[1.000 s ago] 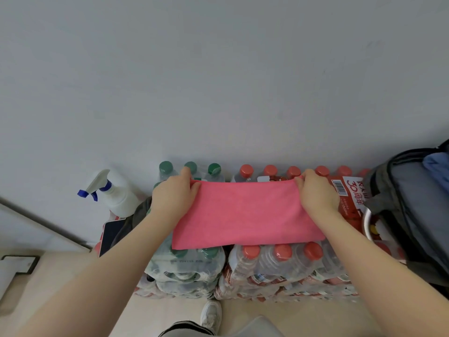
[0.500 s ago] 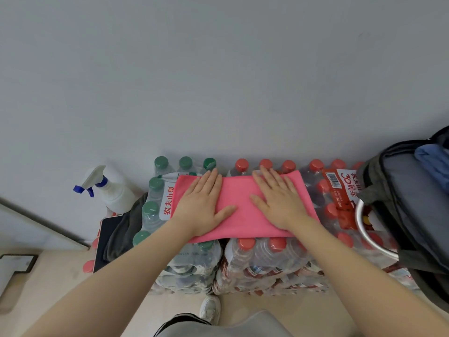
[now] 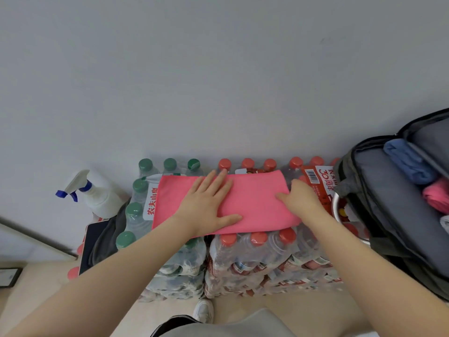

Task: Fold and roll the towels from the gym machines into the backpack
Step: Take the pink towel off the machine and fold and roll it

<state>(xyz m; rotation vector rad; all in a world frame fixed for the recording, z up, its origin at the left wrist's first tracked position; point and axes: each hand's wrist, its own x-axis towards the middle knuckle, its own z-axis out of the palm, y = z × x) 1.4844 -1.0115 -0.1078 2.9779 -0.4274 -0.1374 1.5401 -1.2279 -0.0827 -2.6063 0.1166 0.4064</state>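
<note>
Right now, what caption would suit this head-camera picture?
Left hand flat on a folded pink towel atop bottled-water packs, right hand at its end, open backpack beside.

Folded pink towel (image 3: 255,203) lying flat on top of shrink-wrapped packs of water bottles (image 3: 255,259) set against a grey wall (image 3: 218,81). Left hand (image 3: 206,205) pressed flat, fingers spread, on the towel's middle; right hand (image 3: 301,200) at its right edge, fingers curled over the cloth. Open backpack (image 3: 388,203) at the packs' right edge, holding a rolled blue towel (image 3: 408,164) and a rolled pink towel (image 3: 437,195). White spray bottle (image 3: 97,193) beside the packs' left edge.
</note>
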